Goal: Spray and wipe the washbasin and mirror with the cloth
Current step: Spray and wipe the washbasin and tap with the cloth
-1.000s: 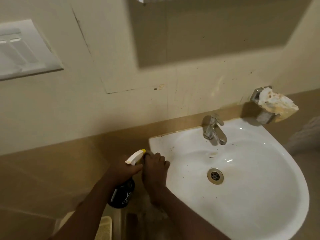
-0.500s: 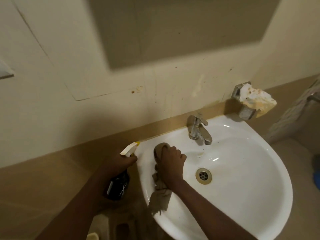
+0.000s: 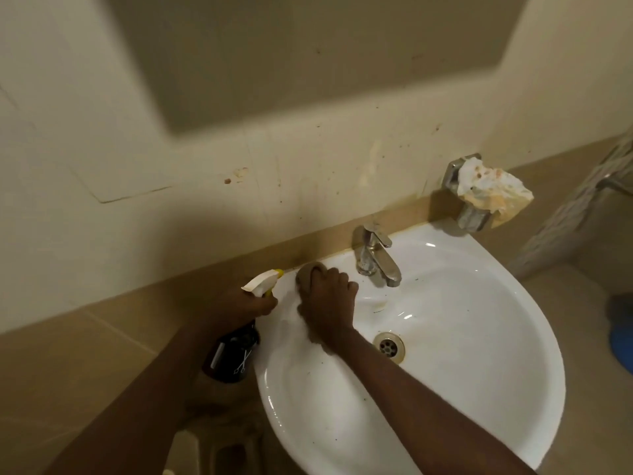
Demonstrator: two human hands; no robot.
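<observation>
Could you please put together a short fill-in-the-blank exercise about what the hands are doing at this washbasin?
1. The right hand presses the cloth on the washbasin rim, to the ____ of the tap.
2. The left hand holds a spray ____.
3. The drain sits in the basin's ____.

Missing words: left; bottle; bottom

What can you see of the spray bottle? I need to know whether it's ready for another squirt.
The spray bottle has a dark body with a small label and a white trigger head with a yellow nozzle tip. The left hand grips its neck, holding it upright just left of the washbasin rim, nozzle pointing toward the wall. Its fill level can't be seen.
</observation>
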